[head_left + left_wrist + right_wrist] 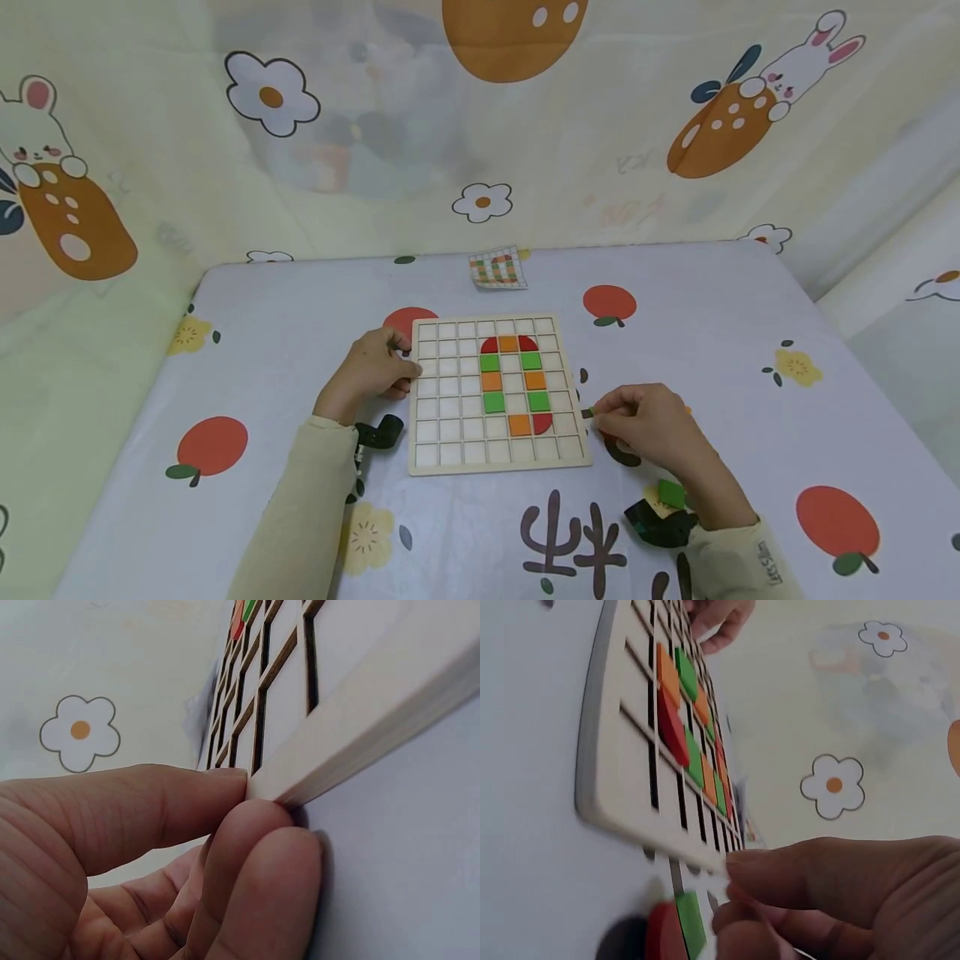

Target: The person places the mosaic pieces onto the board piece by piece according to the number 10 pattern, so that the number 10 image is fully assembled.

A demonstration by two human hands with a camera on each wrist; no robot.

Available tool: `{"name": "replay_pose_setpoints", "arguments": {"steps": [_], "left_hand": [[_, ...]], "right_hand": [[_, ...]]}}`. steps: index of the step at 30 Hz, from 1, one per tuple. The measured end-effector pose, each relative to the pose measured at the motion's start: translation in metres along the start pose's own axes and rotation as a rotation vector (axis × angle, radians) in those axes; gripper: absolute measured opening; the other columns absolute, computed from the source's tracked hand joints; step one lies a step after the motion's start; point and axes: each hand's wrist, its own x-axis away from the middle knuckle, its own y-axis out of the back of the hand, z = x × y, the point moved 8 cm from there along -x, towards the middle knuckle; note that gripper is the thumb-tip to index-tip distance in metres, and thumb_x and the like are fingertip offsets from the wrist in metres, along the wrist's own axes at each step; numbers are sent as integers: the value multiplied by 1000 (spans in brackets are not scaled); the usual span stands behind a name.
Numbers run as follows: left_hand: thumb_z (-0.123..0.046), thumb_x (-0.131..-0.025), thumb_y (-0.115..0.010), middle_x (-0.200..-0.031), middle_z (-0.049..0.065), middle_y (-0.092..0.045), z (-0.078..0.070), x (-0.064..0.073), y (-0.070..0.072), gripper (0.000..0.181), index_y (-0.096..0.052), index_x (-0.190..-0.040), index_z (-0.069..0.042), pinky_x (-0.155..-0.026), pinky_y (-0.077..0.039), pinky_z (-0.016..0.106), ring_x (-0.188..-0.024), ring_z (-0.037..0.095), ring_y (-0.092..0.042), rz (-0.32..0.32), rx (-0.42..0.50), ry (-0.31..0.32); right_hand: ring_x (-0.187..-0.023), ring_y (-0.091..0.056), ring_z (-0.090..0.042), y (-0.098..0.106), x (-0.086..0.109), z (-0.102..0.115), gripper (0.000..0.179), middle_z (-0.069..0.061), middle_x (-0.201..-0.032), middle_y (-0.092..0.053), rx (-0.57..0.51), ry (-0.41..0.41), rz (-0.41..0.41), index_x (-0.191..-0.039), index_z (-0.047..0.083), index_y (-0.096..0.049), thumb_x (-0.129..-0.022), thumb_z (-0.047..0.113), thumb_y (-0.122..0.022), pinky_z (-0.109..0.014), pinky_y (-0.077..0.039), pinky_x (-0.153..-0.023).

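Left hand (371, 371) grips the grid board's (450, 417) left edge — right hand (648, 421) pinches a green tile (691, 922) beside its right edge.

Both forearms, in pale sleeves, reached forward over the surface (750, 333), well apart. The left hand (369, 367) lay knuckles up, its fingers (247, 862) curled, with the thumb and fingertips pressed against the board (442, 462) at its left edge. The right hand (652, 425) rested just beside the board's right edge, fingers (780, 874) bent and pinched on a green piece (691, 922).
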Motion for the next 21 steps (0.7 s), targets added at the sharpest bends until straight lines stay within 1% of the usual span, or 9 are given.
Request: {"name": "replay_pose_setpoints", "arguments": {"steps": [4, 9, 14, 17, 21], "left_hand": [[-5, -91, -76, -92, 12, -65, -1, 0, 0, 38, -54, -122, -1, -63, -60, 26, -69, 18, -67, 2, -9, -8], [-6, -92, -76, -92, 12, -64, -1, -1, 0, 38, -54, -122, -1, -63, -60, 26, -69, 18, -67, 6, -17, -10], [-6, -92, -76, -92, 13, -65, -1, -1, 0, 37, -54, -121, -1, -62, -60, 26, -69, 18, -67, -1, -24, -13], [-6, -92, -76, -92, 13, -64, -1, -1, 1, 37, -54, -121, -1, -62, -60, 26, -69, 18, -67, -5, -33, -12], [-6, -92, -75, -93, 13, -64, 0, -2, 0, 37, -54, -122, -1, -63, -60, 26, -69, 18, -67, -2, -31, -8]], "right_hand": [[-69, -56, -18, 7, 6, -6, 11, -1, -73, -65, 135, -7, -9, -96, 6, -77, -89, 15, -79, -31, -45, -57], [-75, -53, -19, 9, 10, -8, 11, -2, -78, -61, 215, 17, -26, -94, 6, -76, -85, 11, -79, -31, -41, -61], [-74, -51, -20, 9, 10, -7, 10, -1, -74, -59, 256, 34, -42, -92, 6, -76, -84, 12, -79, -31, -39, -60], [-77, -52, -21, 7, 9, -8, 8, -2, -76, -59, 257, 16, -38, -89, 7, -77, -83, 11, -80, -32, -40, -61], [-79, -53, -22, 7, 10, -9, 9, -4, -82, -59, 241, 3, -44, -88, 8, -75, -83, 11, -82, -33, -42, -61]]}}
